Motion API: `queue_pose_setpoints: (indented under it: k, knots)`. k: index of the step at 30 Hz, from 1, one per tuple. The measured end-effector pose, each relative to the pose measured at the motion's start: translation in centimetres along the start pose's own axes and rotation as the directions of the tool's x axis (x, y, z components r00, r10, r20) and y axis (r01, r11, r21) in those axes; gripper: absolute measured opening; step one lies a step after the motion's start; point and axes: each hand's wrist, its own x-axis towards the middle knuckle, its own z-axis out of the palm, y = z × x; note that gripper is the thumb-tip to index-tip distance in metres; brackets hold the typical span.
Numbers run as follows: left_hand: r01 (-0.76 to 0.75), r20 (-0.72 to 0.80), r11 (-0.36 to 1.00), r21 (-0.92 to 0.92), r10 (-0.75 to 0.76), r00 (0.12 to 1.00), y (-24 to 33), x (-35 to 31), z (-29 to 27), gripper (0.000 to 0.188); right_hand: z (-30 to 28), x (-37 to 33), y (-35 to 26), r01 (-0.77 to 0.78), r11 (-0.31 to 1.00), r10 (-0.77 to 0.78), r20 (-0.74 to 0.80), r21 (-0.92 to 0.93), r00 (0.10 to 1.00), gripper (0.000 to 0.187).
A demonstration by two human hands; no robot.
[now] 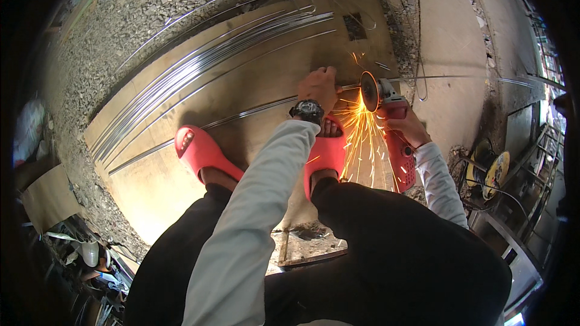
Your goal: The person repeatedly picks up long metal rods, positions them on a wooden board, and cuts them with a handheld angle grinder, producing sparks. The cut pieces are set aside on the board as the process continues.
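Note:
My right hand point(408, 125) is wrapped round a red angle grinder point(399, 160). Its cutting disc point(370, 91) meets a bundle of thin metal rods point(251, 110), and orange sparks point(361, 124) spray back toward my right foot. Just left of the disc, my left hand point(320, 87) is closed over the same rods and presses them toward the board. A dark watch point(307, 110) sits on my left wrist. My feet, in red slides point(206, 156), stand on either side of the left arm, by the rods. Where the disc touches the metal is partly hidden by glare.
Many long shiny rods point(205, 60) lie across the brown board point(145, 199), beyond the ones I hold. Short cut pieces point(382, 66) lie past the disc. A cable reel point(496, 175) stands at the right, and scrap point(90, 253) is heaped at the lower left. Gravel point(163, 6) borders the board.

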Motion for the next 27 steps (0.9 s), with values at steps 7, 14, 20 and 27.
queue_pose_setpoints:
  k: [7,14,20,27]
  knots:
    - [0.029,0.012,0.999,0.045,-0.030,0.999,0.0,-0.2,0.6,0.028,0.8,0.1,-1.2,-0.048,0.995,0.047,0.012,0.091,0.999,0.059]
    - [-0.001,0.006,1.000,0.017,0.001,1.000,0.5,-0.3,0.9,0.026,-0.2,1.3,0.1,-0.009,0.997,0.009,0.001,0.074,1.000,0.064]
    - [-0.020,-0.023,0.998,0.055,0.021,1.000,0.2,-0.3,1.2,0.025,0.1,0.5,-0.7,-0.029,0.999,0.030,-0.024,0.026,0.999,0.064]
    - [-0.012,-0.025,0.999,0.030,0.013,1.000,0.4,-1.1,1.3,0.021,0.3,0.7,-0.3,-0.016,0.997,0.015,0.013,0.070,1.000,0.055]
